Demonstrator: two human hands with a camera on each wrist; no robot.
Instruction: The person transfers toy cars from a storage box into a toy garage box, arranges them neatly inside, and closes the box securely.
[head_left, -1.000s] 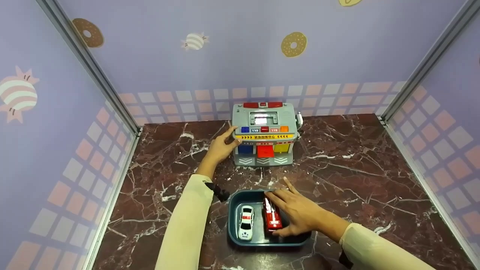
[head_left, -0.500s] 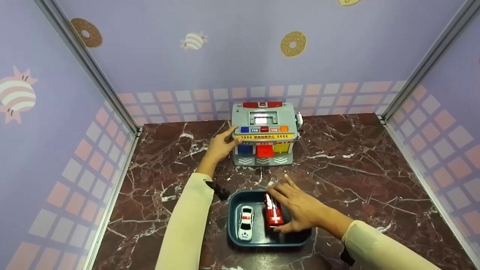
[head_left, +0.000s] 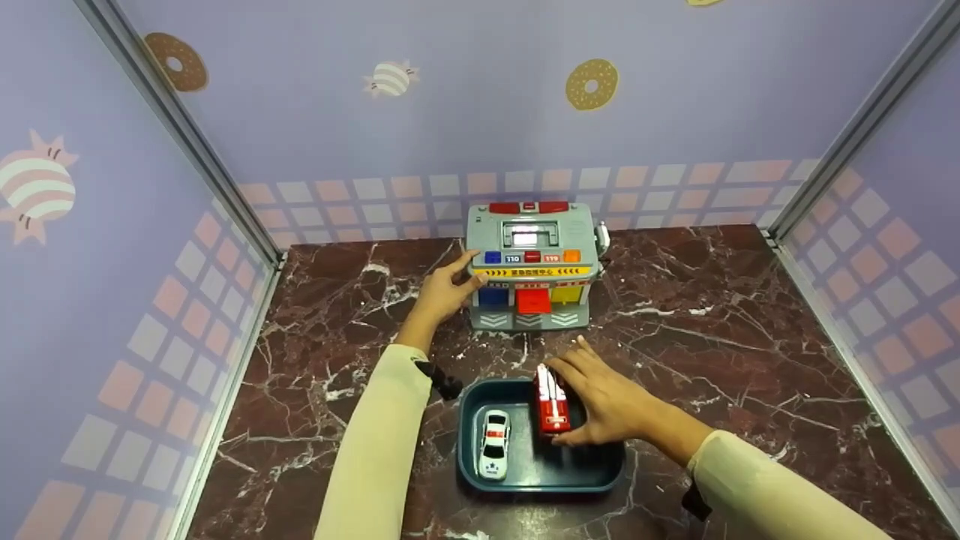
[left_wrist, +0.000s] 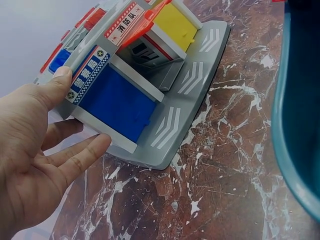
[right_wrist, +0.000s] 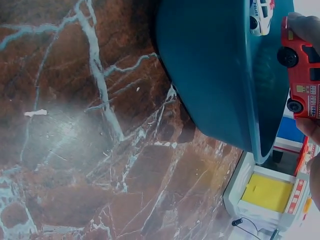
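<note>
Red truck (head_left: 553, 405) has risen, pinched by right hand (head_left: 609, 399); left hand (head_left: 439, 295) grips toy station (head_left: 532, 264); tray (head_left: 551, 472) holds white car (head_left: 494, 445).

Left arm (head_left: 375, 442) reaches forward, angled slightly inward; left hand (head_left: 441, 296) lies farther out than the right. Left thumb (left_wrist: 56, 86) and forefinger spread in a C, tips apart. Wrist view: palm visible, lower fingers (left_wrist: 82, 157) nearly straight. Right arm (head_left: 765, 476) slants in from lower right. Right hand (head_left: 611, 401): back upward, pinch grip, thumb (head_left: 576, 435) nearest the body, one finger (head_left: 585, 346) jutting forward.
</note>
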